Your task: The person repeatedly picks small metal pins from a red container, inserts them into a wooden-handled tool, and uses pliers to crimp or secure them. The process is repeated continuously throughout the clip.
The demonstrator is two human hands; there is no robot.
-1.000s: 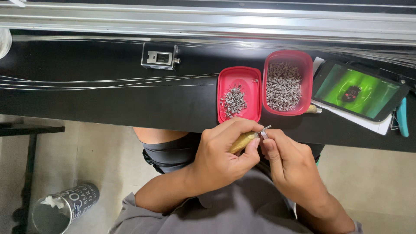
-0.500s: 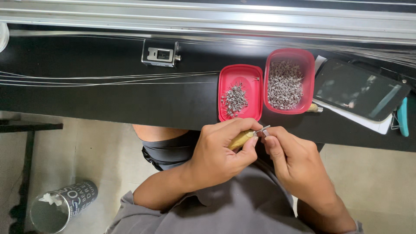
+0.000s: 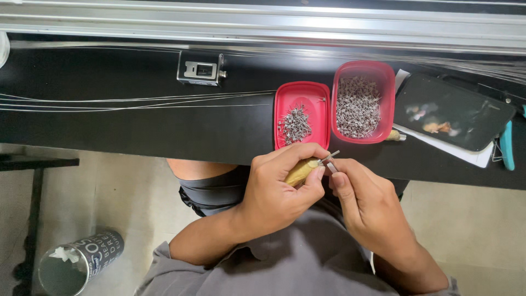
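Gripping a wooden-handled tool (image 3: pixel 302 171), the left hand (image 3: pixel 276 194) wraps its fingers tight around the handle, metal tip poking out toward the right hand (image 3: pixel 368 211). Those right fingers pinch closed on a small metal piece (image 3: pixel 332 166), right against the tip, likely for steady, close work. Just beyond the fingers, two red trays (image 3: pixel 302 93) of tiny metal parts sit on the black surface (image 3: pixel 137 131), within easy reach.

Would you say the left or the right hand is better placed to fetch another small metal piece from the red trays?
Probably the right hand: it pinches only a tiny part and lies just below the red trays. The left hand is wrapped around the wooden-handled tool.
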